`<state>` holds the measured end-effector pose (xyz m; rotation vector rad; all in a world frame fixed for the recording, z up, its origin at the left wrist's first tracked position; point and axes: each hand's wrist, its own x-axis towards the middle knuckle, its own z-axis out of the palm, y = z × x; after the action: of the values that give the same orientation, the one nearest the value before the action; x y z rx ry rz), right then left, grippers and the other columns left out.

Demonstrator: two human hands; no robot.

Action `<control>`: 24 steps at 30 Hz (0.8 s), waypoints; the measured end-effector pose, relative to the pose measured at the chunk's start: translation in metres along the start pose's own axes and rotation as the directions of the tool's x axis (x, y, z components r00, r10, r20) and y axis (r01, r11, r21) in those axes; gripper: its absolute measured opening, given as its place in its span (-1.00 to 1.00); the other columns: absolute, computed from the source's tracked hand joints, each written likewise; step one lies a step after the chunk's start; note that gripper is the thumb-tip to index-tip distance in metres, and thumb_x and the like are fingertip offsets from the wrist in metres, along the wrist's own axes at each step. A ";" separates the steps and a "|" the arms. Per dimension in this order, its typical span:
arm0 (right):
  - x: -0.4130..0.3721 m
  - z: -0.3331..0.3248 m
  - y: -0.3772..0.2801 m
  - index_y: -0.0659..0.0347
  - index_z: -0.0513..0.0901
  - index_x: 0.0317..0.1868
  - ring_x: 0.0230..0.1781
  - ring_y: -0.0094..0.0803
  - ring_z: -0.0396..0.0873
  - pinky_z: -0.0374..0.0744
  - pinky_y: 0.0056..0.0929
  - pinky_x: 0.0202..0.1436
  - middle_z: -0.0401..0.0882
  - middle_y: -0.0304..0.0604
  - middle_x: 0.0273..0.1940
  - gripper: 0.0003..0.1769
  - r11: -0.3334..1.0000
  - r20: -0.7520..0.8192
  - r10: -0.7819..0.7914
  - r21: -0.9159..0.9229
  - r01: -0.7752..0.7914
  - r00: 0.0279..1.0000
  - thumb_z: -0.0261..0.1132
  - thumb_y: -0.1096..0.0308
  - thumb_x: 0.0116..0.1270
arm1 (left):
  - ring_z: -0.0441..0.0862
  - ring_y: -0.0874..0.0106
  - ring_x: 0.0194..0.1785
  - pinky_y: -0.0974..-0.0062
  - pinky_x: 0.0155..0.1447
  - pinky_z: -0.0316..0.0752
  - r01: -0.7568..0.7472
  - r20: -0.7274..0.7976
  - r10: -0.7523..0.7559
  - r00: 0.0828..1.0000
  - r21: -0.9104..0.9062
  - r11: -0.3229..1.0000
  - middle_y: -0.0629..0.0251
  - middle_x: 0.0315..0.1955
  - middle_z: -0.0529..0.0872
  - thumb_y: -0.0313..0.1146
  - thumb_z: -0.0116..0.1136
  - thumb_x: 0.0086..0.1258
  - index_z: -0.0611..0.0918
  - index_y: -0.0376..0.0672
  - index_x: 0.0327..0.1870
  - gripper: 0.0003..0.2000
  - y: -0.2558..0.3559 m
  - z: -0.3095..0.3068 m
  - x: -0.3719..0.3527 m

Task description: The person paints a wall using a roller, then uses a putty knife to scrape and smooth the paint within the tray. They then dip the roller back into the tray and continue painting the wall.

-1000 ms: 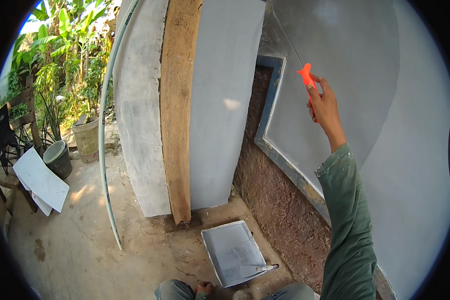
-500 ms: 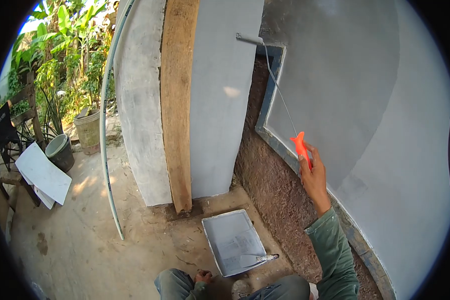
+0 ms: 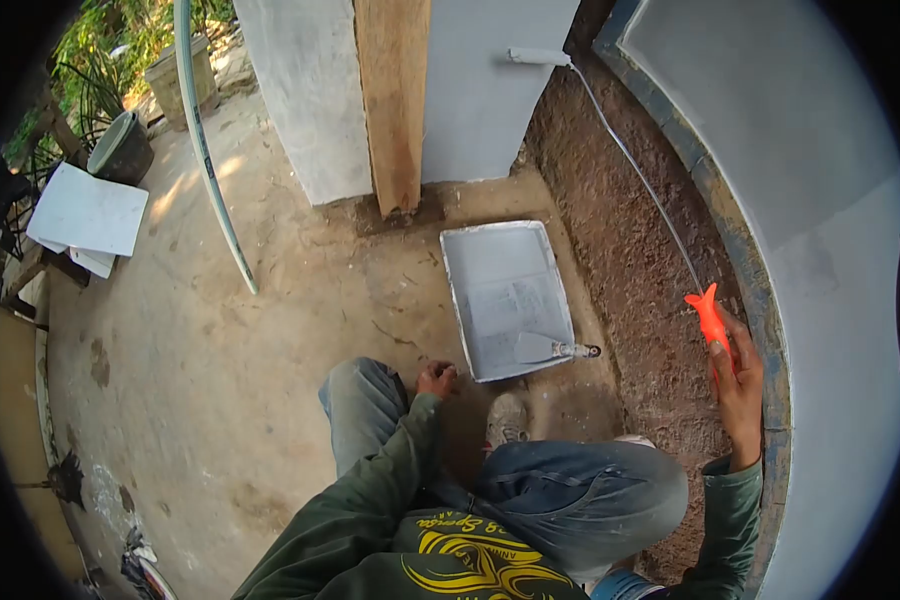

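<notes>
My right hand (image 3: 738,385) is closed around the orange handle of a paint roller (image 3: 640,160). The long wire frame runs up and left, and the grey roller sleeve lies against the lower part of the grey-painted column (image 3: 475,110). Beside my raised knee, my left hand (image 3: 437,379) hangs with its fingers curled in and nothing visible in them. Just right of it a paint tray (image 3: 457,290) rests on the ground, coated in grey paint. A putty knife (image 3: 550,349) lies across its near end, handle over the right rim.
A wooden post (image 3: 395,100) is set into the column. At upper left hangs a hose (image 3: 205,160). White sheets (image 3: 90,208), a dark bucket (image 3: 122,148) and a planter (image 3: 183,85) stand at left. A grey wall (image 3: 840,300) with a ledge curves along the right.
The view has tilted down, bringing my legs and shirt in. The roller sleeve has come down the column to near its foot. My left hand stays by my knee.
</notes>
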<state>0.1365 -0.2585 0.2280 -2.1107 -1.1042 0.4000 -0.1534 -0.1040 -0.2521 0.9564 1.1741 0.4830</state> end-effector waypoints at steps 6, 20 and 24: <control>-0.060 -0.020 -0.021 0.33 0.60 0.37 0.00 -0.31 0.74 0.63 -0.33 0.12 0.75 0.06 0.14 -0.56 0.919 0.230 -0.043 -0.371 0.129 0.972 0.27 0.41 0.54 | 0.83 0.21 -0.41 0.33 -0.44 0.65 0.060 -0.027 -0.060 0.998 -0.022 0.998 -0.01 -0.09 0.80 -0.09 0.19 0.50 0.60 -0.33 0.24 -0.51 0.020 0.017 -0.005; -0.139 -0.030 -0.052 0.40 0.60 0.31 0.00 -0.10 0.77 0.62 -0.28 0.16 0.77 0.16 0.05 -0.57 0.869 0.420 0.374 -0.471 -0.153 0.827 0.28 0.40 0.49 | 0.85 0.28 -0.30 0.38 -0.39 0.52 0.283 0.104 -0.270 0.957 -0.134 0.950 0.21 -0.03 0.81 -0.08 0.10 0.59 0.58 -0.15 0.24 -0.61 0.035 0.027 -0.007; -0.154 -0.031 -0.047 0.41 0.59 0.30 0.00 0.03 0.78 0.63 -0.23 0.14 0.75 0.22 0.07 -0.57 0.880 0.458 0.325 -0.467 -0.086 0.827 0.25 0.42 0.49 | 0.85 0.29 -0.31 0.35 -0.38 0.54 0.295 0.101 -0.284 0.953 -0.123 0.948 0.16 0.01 0.81 -0.11 0.05 0.59 0.57 -0.25 0.29 -0.56 0.038 0.029 -0.007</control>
<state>0.0359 -0.3786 0.2749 -2.6172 -1.3602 0.9696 -0.1232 -0.0999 -0.2144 0.6651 1.1680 0.2801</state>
